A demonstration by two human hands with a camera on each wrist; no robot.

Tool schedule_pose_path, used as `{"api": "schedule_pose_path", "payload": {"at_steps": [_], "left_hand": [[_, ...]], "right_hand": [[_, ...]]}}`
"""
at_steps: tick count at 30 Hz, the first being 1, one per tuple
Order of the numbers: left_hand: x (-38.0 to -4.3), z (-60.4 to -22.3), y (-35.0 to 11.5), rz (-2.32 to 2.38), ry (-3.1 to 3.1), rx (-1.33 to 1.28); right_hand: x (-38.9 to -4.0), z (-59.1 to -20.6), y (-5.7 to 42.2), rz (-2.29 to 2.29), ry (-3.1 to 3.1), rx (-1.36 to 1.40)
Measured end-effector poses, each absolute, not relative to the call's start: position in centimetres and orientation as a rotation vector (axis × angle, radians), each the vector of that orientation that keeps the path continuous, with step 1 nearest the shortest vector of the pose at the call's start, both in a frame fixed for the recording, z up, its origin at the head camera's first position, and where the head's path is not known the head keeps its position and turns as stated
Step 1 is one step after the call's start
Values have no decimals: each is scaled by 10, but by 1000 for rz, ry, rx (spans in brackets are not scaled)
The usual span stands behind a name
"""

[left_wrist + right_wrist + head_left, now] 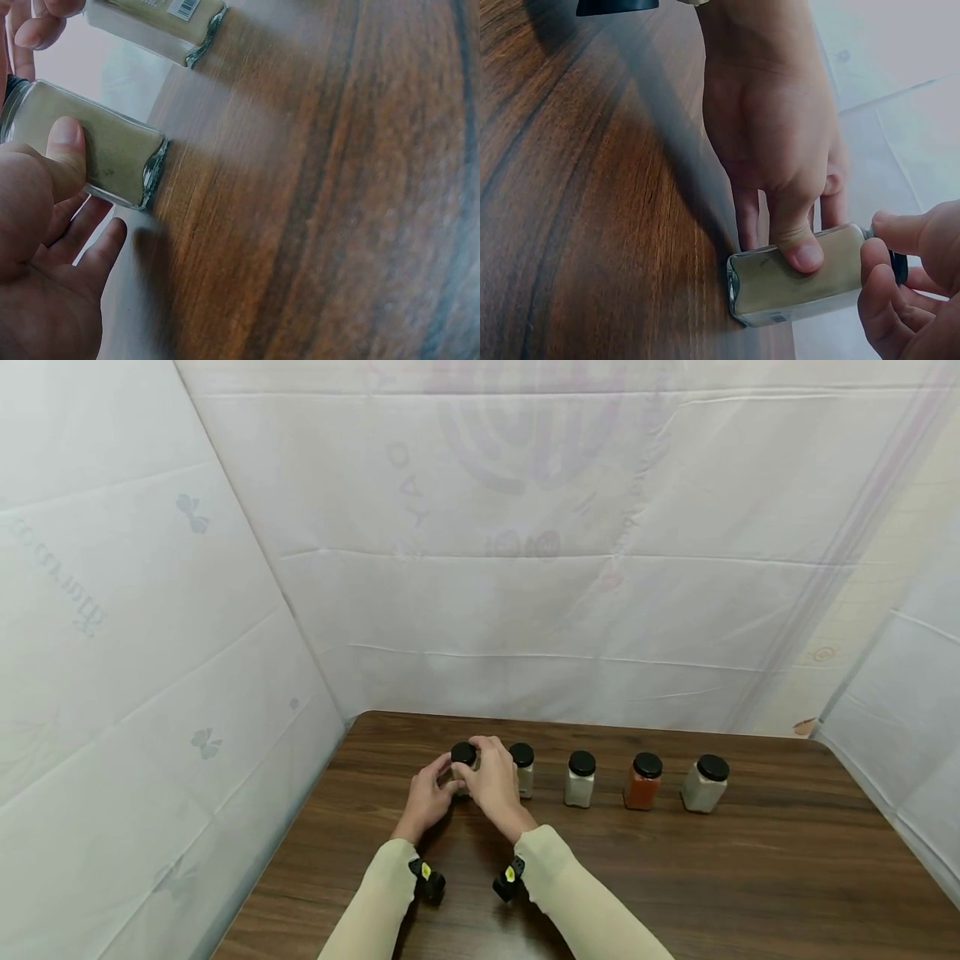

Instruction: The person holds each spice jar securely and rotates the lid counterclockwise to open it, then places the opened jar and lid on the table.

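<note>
A square glass spice jar of greenish-tan powder point(832, 274) stands at the left end of a row. My left hand point(427, 797) grips its body low down, the thumb point(67, 154) pressed on one flat side. At the jar's top, the fingers of my right hand point(493, 781) are curled round the black lid point(463, 752). The jar's base touches the table or is very close to it. Just right of my right hand is a second black-lidded jar point(523, 777), partly hidden by that hand.
Farther right on the brown wooden table point(750, 877) stand a jar of pale powder point(579, 788), a jar of orange-red powder point(641, 789) and another pale jar point(702, 792). White printed cloth point(525, 610) hangs behind the table and along the sides.
</note>
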State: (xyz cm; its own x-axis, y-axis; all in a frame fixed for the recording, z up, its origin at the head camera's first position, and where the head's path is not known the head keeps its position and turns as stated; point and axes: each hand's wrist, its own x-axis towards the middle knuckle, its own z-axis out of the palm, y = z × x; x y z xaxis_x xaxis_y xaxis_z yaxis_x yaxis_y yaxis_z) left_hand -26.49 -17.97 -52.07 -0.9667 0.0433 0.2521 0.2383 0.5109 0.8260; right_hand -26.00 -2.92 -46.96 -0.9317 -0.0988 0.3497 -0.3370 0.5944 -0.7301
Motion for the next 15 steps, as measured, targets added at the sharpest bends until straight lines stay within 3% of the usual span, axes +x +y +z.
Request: {"api": "schedule_pose_path", "payload": {"at_steps": [15], "left_hand": [[-264, -520, -180, -1427, -2554, -239]], "right_hand": [[-260, -470, -33, 1212, -2554, 384]]}}
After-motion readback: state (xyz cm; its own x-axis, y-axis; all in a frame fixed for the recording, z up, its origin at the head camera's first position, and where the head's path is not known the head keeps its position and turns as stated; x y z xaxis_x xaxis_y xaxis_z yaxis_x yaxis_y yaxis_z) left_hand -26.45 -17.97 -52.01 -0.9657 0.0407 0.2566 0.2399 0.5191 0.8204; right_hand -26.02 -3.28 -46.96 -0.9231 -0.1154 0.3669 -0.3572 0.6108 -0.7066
